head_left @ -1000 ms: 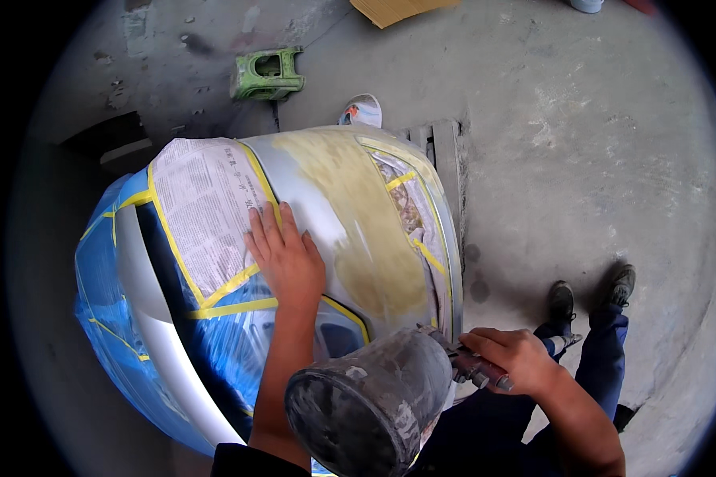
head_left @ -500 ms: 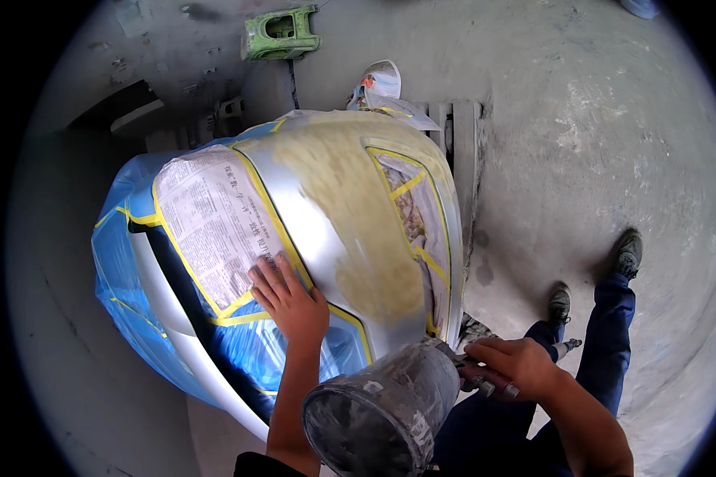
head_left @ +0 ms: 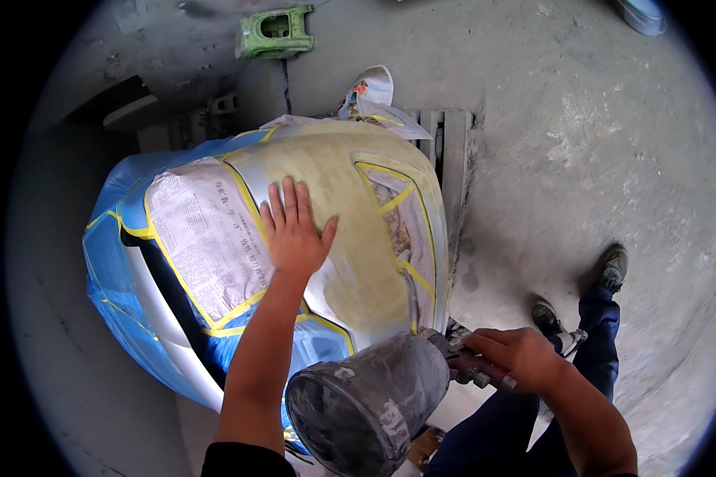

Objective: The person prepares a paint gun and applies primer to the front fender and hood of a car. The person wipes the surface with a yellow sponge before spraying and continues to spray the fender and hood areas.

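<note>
A curved car body panel [head_left: 362,298], silver with dull tan patches, stands in front of me. Yellow tape edges the newspaper [head_left: 203,238] and blue plastic film [head_left: 107,270] covering its left side, and a long opening [head_left: 398,219] on its right is papered over. My left hand [head_left: 298,238] lies on the tan and silver surface, fingers outstretched and holding nothing. Closed round the handle of a spray gun [head_left: 465,367] is my right hand [head_left: 517,358]. The gun's large grey, paint-smeared cup [head_left: 374,397] tilts toward the lower left, over the panel's near edge.
A green stool [head_left: 274,36] is on the floor at the far left. Printed paper [head_left: 370,87] sticks out behind the panel, beside a floor grate [head_left: 453,159]. Dark curved parts [head_left: 111,103] lie at left. A pale bucket [head_left: 643,16] shows at far right; my shoes [head_left: 612,266] are at right.
My left hand has moved away from me, from the newspaper's taped edge onto the tan and silver surface. The spray gun stays in my right hand; the view has shifted slightly.
</note>
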